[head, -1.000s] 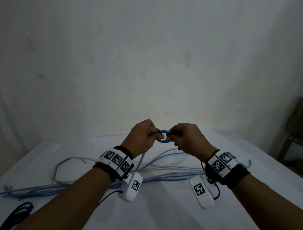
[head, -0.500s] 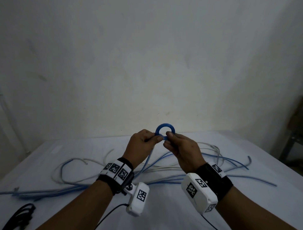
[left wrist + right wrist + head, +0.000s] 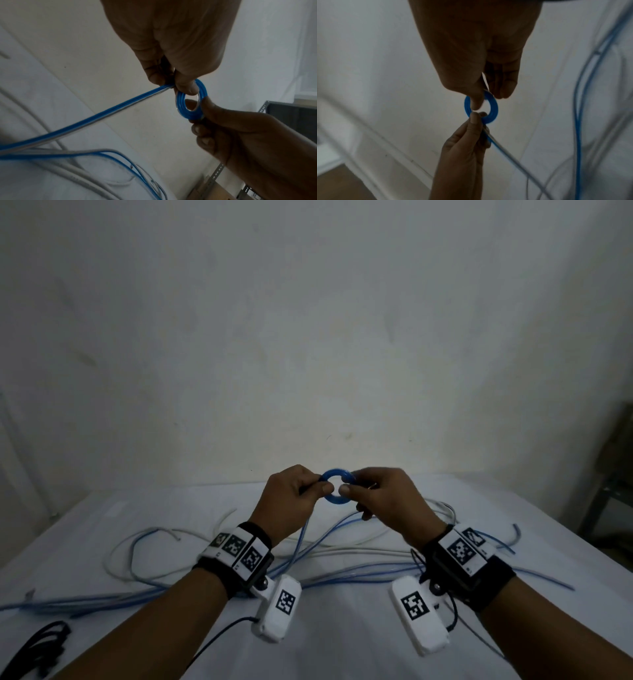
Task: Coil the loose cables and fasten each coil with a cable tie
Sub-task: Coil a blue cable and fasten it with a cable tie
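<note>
A small tight coil of blue cable [image 3: 335, 500] is held up over the white table [image 3: 342, 645], close to the back wall. My left hand [image 3: 318, 488] pinches the coil's left side, and the free blue-and-white strand [image 3: 303, 532] drops from that hand to the table. My right hand [image 3: 346, 486] pinches the right side with thumb and forefinger. The left wrist view shows several turns in the coil [image 3: 180, 104], my left hand [image 3: 171, 83] above it and the strand [image 3: 102, 115] leading away. In the right wrist view my right hand [image 3: 485, 98] holds the coil [image 3: 494, 108] from above.
Loose blue and white cables [image 3: 342, 570] sprawl over the table under and beside my forearms. A bundle of black cable ties [image 3: 41, 642] lies at the near left corner. A dark metal shelf [image 3: 613, 474] stands off the table's right edge.
The coil has come down from above my fingertips to sit between both hands. My right wrist has rolled outward and moved right; the left hand has barely shifted.
</note>
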